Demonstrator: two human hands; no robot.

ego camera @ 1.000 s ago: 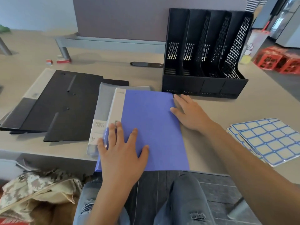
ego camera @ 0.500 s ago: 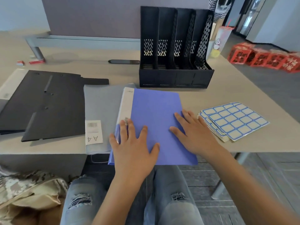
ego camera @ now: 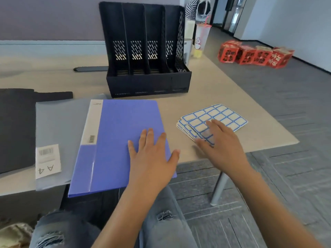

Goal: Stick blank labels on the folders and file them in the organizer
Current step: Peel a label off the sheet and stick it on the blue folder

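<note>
Neither grip is clenched: the left hand (ego camera: 152,156) lies flat with fingers spread on the lower right part of the blue folder (ego camera: 123,138), pressing it to the counter (ego camera: 223,90), and grasps nothing. The right hand (ego camera: 222,142) is also released, fingers straight and a little blurred, over the near corner of the label sheets (ego camera: 215,119); whether the fingertips touch the paper I cannot tell.

That blue folder lies closed, its white spine strip on the left, its near edge hanging over the front rim of the counter. It overlaps a grey folder (ego camera: 60,129) to its left, which carries a white sticker marked A4 near its lower left corner. Further left lie black folders (ego camera: 18,126), partly under the grey one.

The label sheets, white with blue borders, sit in a small fanned stack just right of the blue folder, apart from it. The black organizer (ego camera: 146,51) stands upright behind the folders, its slots facing the person. A dark flat object (ego camera: 89,69) lies beside its left side. Red boxes (ego camera: 254,55) sit on the floor beyond.
</note>
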